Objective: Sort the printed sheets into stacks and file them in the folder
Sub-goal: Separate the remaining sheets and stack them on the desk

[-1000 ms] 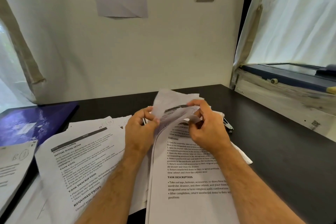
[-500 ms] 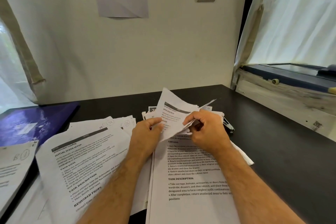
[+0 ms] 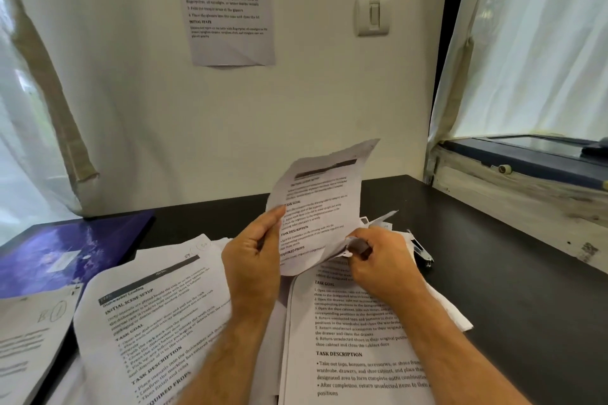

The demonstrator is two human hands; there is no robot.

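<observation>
**Lifted sheet, and a stapler close behind it**

We have one printed sheet (image 3: pixel 316 207) raised off the pile, bowed and tilted toward us. Our left hand (image 3: pixel 255 256) pinches its left edge between thumb and fingers; our right hand (image 3: pixel 378 260) is curled tight around the lower right corner, which looks crumpled there. Below it lies the right-hand stack (image 3: pixel 355 339), flat on the counter (image 3: pixel 510 306), and a second stack (image 3: pixel 148 322) fans out to the left, with another sheet (image 3: pixel 29 332) at the far left edge. The purple folder (image 3: pixel 65 250) lies shut at the back left, well apart from both hands.

The main risk, as we judge it, is the paper itself: pulling the two hands apart, or twisting the crumpled corner, could tear the sheet or crease it too badly to file flat. Whether the corner is caught on the sheets beneath we cannot tell. A careless lift could also drag the top pages of the right-hand stack askew and undo the sorting.

A stapler (image 3: pixel 422 253) lies just behind the right hand, partly hidden by loose paper; a sweep that way would knock it. The left stack overlaps the way to the folder. A notice (image 3: pixel 230 10) hangs on the wall above, and a window ledge (image 3: pixel 526 194) runs along the right.
</observation>
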